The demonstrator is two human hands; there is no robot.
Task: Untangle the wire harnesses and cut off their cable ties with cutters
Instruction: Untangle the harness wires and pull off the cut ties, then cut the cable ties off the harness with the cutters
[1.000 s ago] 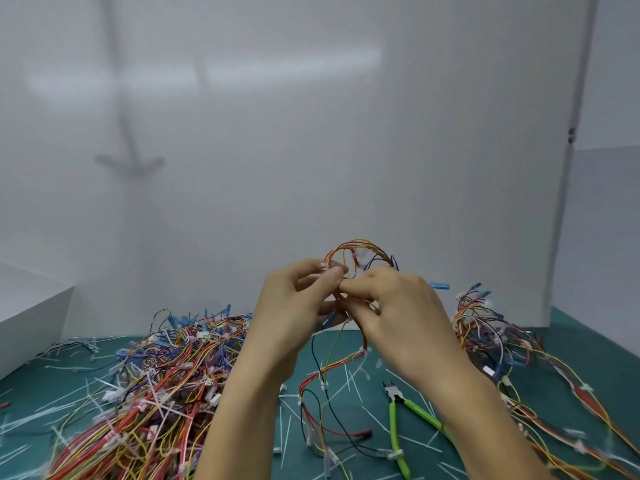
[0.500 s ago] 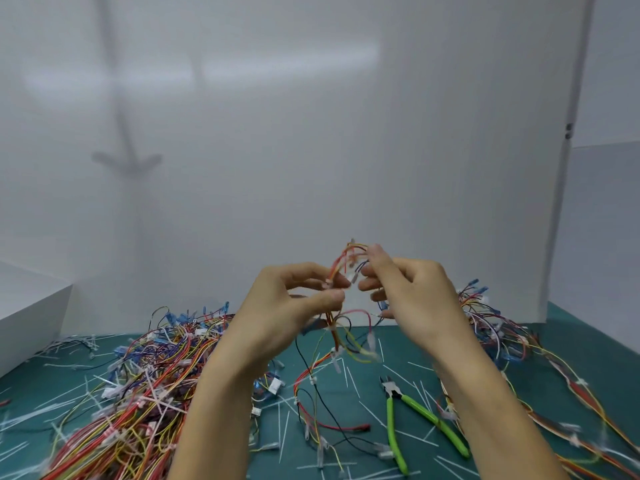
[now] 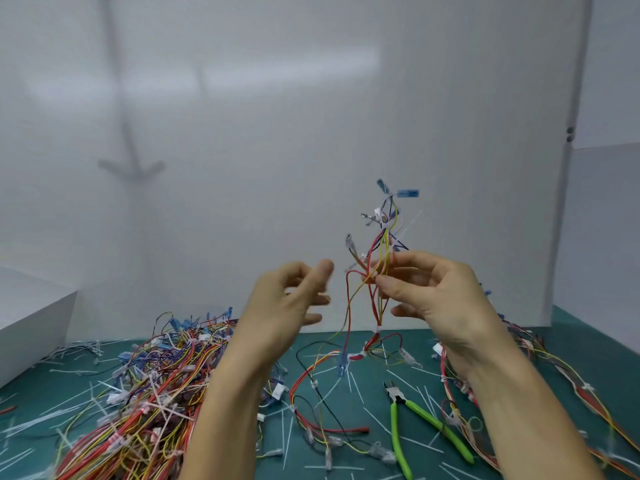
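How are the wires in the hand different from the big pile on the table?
The held harness is thin; the pile is a thick tangle. The held harness is pinched up by the right hand; the pile lies on the green mat. Both have red and yellow wires and blue connectors.

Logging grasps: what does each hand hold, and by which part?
The right hand pinches the wire harness partway along its bundled wires. The left hand holds nothing.

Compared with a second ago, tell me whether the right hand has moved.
Yes. The right hand has shifted right and slightly up, judged against the cutters below, pinching the wire harness; the left hand has let go.
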